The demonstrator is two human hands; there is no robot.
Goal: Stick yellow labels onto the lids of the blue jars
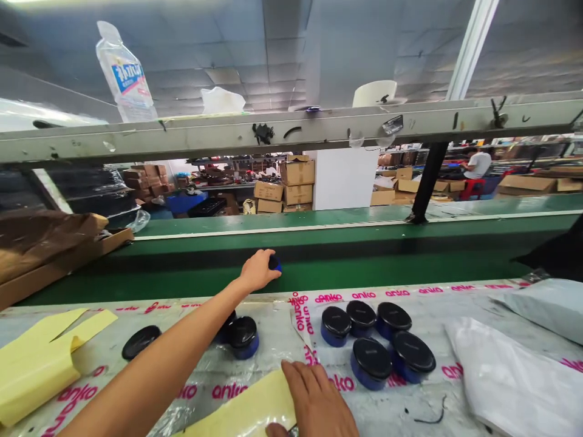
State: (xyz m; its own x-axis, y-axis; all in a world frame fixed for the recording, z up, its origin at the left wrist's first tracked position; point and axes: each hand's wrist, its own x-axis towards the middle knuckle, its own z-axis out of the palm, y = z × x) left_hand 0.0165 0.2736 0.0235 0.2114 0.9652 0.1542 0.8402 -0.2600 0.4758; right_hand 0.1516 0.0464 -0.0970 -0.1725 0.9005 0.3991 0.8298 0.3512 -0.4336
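My left hand (259, 271) reaches out over the green conveyor belt (355, 264), its fingers closed round a small round blue container with a black top (274, 263). Close to me, my right hand (319, 397) grips the edge of a glossy yellow sheet (255, 406) between thumb and fingers. Under my left forearm stand a black-lidded blue round container (243, 337) and another partly hidden one. A black disc-like piece (141, 342) lies left of the forearm. To the right, several more such containers (371, 362) are grouped on the plastic-covered worktop.
Folded yellow sheets (40, 364) lie at left, below a cardboard box (59, 255) with brown wrapping. White bags (519, 376) rest at right. A shelf rail (218, 135) crosses above the belt, bearing a plastic bottle (127, 79). A person (478, 164) sits far off.
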